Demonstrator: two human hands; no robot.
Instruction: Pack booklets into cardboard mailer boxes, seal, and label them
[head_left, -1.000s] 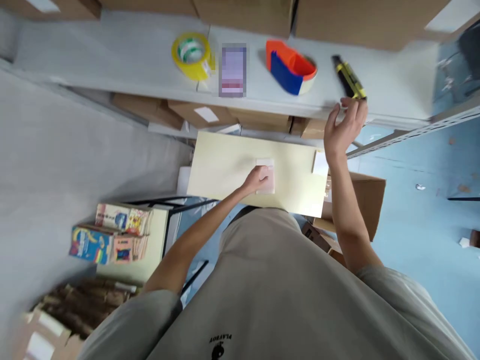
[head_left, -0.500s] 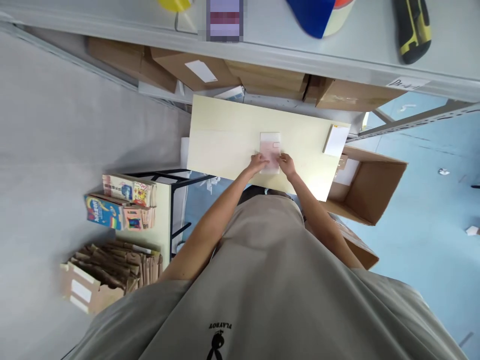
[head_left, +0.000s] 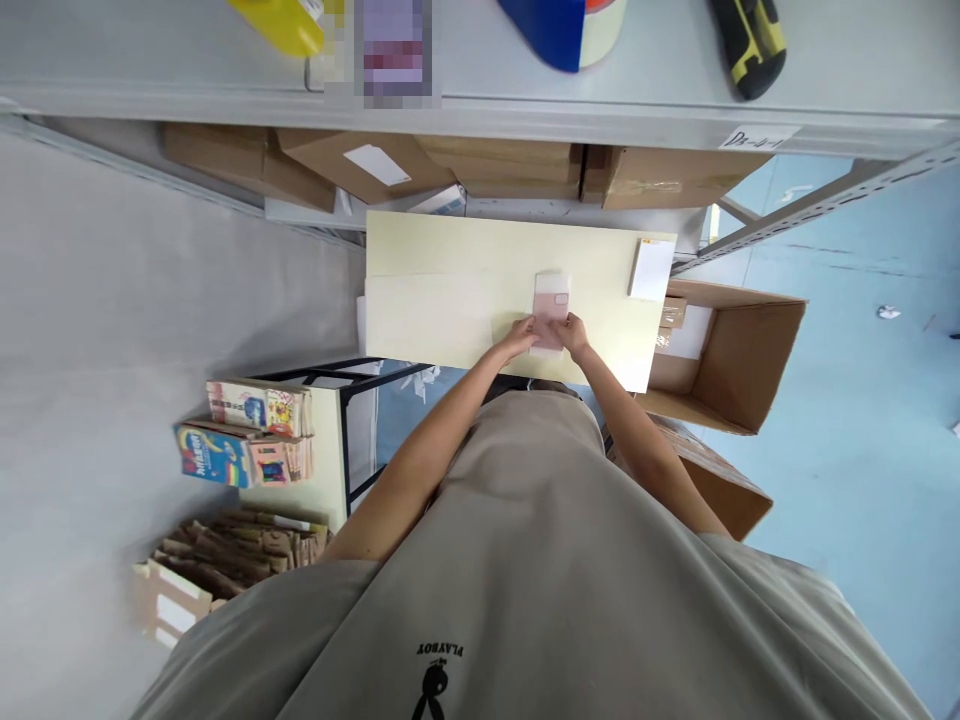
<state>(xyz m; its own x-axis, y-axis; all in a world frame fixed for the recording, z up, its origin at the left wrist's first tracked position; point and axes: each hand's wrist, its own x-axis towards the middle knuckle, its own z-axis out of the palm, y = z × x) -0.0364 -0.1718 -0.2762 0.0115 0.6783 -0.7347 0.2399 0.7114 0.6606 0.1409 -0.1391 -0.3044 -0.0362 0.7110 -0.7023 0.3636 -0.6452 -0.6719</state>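
Pink phone case (head_left: 550, 309) is lying flat on the pale yellow table (head_left: 450, 290), near the front edge and a bit right of the middle. The person standing over it has both hands on its near end: left hand (head_left: 520, 337) pinching the lower left corner, right hand (head_left: 572, 333) pinching the lower right corner, fingers curled in around the edges rather than spread flat. The far end of the case, with what looks like a camera cutout, sticks out past the fingertips. Off toward the table's right corner there's a small white pad (head_left: 652, 269), well apart from the hands. An open cardboard box (head_left: 739, 350) sits on the blue floor just beside the table on that side. Up top, a grey shelf (head_left: 825, 60) runs across with a yellow tape roll (head_left: 281, 22), a blue and orange tape dispenser (head_left: 559, 25) and a black and yellow utility knife (head_left: 748, 45) on it. Down to the left, a low stand holds some colourful books (head_left: 244, 440).
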